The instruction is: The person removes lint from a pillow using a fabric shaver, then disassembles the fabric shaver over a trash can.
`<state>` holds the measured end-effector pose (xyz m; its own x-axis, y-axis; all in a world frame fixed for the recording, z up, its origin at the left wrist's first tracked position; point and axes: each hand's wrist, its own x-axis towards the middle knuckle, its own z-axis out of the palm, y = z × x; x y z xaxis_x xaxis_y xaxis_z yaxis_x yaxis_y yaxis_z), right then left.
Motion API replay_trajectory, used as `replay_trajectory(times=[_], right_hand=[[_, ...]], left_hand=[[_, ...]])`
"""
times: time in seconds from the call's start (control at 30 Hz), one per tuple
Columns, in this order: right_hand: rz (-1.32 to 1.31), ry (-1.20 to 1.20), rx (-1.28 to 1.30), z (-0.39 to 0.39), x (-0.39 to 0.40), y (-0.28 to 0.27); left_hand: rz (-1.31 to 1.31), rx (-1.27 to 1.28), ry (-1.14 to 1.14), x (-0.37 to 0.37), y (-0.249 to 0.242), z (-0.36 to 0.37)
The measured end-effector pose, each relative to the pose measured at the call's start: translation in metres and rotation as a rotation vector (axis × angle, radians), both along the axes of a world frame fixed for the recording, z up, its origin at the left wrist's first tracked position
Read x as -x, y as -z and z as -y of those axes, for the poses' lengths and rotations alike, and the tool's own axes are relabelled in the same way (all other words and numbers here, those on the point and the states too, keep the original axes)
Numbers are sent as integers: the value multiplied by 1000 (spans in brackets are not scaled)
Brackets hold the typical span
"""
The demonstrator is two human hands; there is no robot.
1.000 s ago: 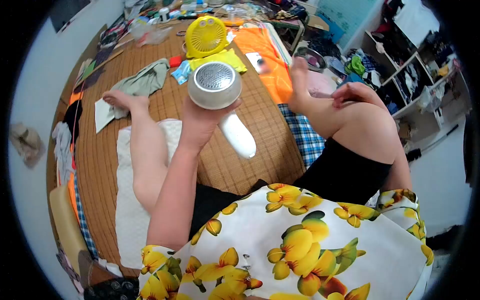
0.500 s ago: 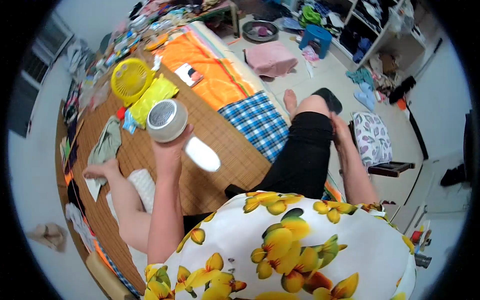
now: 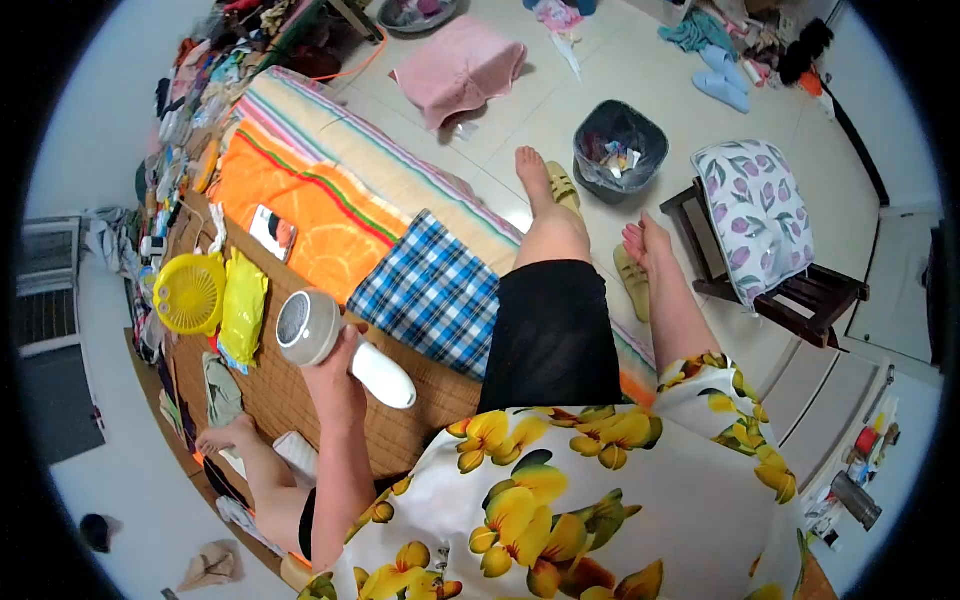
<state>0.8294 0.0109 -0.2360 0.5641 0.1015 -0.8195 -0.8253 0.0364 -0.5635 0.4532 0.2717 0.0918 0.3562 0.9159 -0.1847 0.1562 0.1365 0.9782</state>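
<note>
My left hand [image 3: 338, 378] is wrapped round a white fabric shaver [image 3: 312, 328] with a round metal mesh head and a white handle. The head faces up and left, and the handle points down to the right, above the woven mat. My right hand [image 3: 650, 242] holds nothing; its fingers are loosely apart, palm turned up. It hangs beside my right knee, just below a black-lined trash bin [image 3: 620, 150] with bits of litter in it. My black shorts [image 3: 550, 335] cover the thigh between the two hands.
On the bed's brown mat [image 3: 440, 390] lie a yellow fan [image 3: 190, 293], a yellow packet [image 3: 243, 308] and a blue checked cloth [image 3: 430, 283]. A stool with a tulip-print cushion [image 3: 755, 215] stands right. Olive slippers [image 3: 632, 280] and a pink cloth-covered object [image 3: 460, 70] are on the floor.
The view has swung right, bringing the trash bin and slippers into sight. My right hand has left the side of my knee and moved outward, opening. My left hand keeps the fabric shaver.
</note>
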Motion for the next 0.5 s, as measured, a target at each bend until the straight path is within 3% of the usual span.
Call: replay_trajectory(times=[0.23, 0.27, 0.3, 0.37, 0.5], right_hand=[[-126, 114, 77, -38, -57, 43], [-126, 123, 85, -41, -63, 50], [-124, 131, 89, -44, -69, 59], [-165, 51, 154, -46, -83, 83], [-235, -3, 125, -51, -104, 109]], left_hand=[[-533, -299, -29, -17, 41, -4], [-459, -142, -36, -26, 36, 1], [-576, -167, -11, -32, 31, 3], [-421, -55, -89, -37, 38, 2], [-443, -39, -71, -29, 56, -6]])
